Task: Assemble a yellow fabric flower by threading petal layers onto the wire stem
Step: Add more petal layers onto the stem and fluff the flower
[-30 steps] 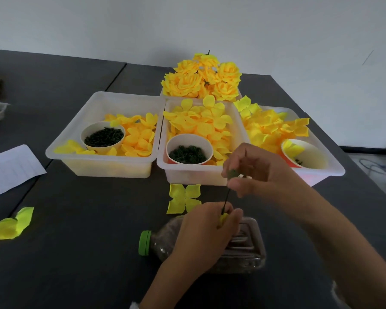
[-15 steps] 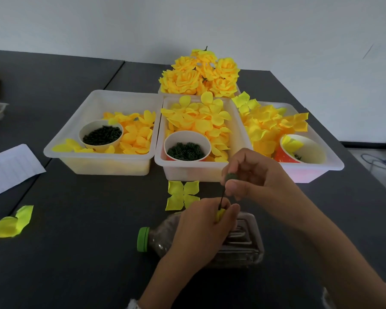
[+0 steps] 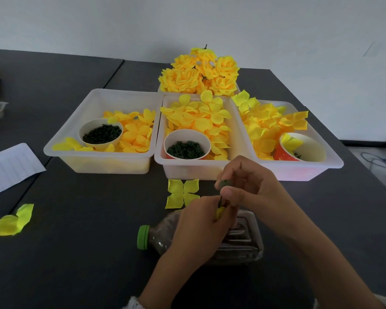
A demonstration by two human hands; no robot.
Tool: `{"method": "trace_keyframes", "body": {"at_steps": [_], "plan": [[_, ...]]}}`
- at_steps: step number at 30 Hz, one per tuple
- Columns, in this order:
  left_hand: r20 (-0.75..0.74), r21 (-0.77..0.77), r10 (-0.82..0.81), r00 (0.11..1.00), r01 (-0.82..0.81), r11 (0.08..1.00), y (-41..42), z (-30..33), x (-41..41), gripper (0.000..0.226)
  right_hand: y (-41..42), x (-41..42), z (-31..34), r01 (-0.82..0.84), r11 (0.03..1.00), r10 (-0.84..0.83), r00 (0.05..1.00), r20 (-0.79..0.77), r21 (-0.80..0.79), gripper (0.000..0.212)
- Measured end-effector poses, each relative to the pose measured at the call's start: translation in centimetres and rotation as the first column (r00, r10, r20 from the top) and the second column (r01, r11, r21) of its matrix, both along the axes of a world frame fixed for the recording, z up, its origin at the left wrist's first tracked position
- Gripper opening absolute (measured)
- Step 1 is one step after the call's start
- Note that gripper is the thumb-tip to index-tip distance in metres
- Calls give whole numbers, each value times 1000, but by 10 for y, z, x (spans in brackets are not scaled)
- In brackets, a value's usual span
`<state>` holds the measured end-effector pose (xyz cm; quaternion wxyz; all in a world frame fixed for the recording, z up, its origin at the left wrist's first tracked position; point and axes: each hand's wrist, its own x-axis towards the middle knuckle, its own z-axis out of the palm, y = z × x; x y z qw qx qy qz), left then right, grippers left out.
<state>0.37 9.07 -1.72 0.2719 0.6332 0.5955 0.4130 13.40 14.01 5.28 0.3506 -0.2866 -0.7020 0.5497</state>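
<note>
Fingers of the right hand (image 3: pixel 250 188) pinch a small green plastic cap (image 3: pixel 223 183) (thin dark wire stem (image 3: pixel 220 200) below); left hand (image 3: pixel 201 228) grips a yellow fabric petal piece (image 3: pixel 219 213).

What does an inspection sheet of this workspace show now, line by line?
Surface: dark table, seams between its panels.
Job's things: thin wire stem and small green piece between the hands; four-lobed petal layer lying flat; three bins of petals with cups; finished flowers behind.
Clutter: bottle on its side, loose petal, lined paper.
Grips: left hand holds the stem's yellow bud; right hand pinches the green piece.
Cables: some on the floor, far right.
Surroundings: plain white wall.
</note>
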Motion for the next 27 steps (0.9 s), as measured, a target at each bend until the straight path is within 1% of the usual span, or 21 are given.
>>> {"method": "trace_keyframes", "body": {"at_steps": [6, 8, 11, 14, 16, 18, 20, 22, 24, 27], "plan": [[10, -24, 18, 1000, -18, 1000, 0, 0, 0, 50, 0, 1, -1, -17, 998, 11, 996, 87, 67, 33], [12, -37, -1, 1000, 1, 999, -1, 1, 0, 47, 0, 1, 1, 14, 997, -20, 995, 94, 71, 36], [1, -54, -17, 1000, 17, 998, -1, 3, 0, 42, 0, 0, 2, 33, 993, -44, 994, 100, 113, 21], [19, -56, -11, 1000, 12, 998, 0, 3, 0, 36, 0, -3, -2, 15, 980, -61, 972, 228, 196, 14], [-35, -49, -12, 999, 10, 999, 1, 3, -1, 27, -1, -5, -6, 7, 974, -80, 946, 314, 228, 14], [-176, -39, 2, 984, -9, 999, 5, 2, 0, 23, -1, -3, -9, 9, 976, -83, 939, 335, 218, 15], [-255, -58, 13, 967, -28, 998, 8, 0, 0, 24, 0, -1, -12, 2, 978, -76, 935, 347, 210, 16], [-273, -61, 20, 962, -38, 997, 9, 0, 1, 22, 1, -1, -16, -7, 979, -70, 928, 365, 205, 15], [-278, -49, 24, 960, -39, 998, 8, -1, 0, 22, -1, -2, -22, -6, 984, -57, 936, 346, 179, 15], [-268, -78, 23, 963, -46, 996, 8, 1, -4, 25, -2, -2, -29, 2, 987, -53, 948, 313, 159, 13]]}}
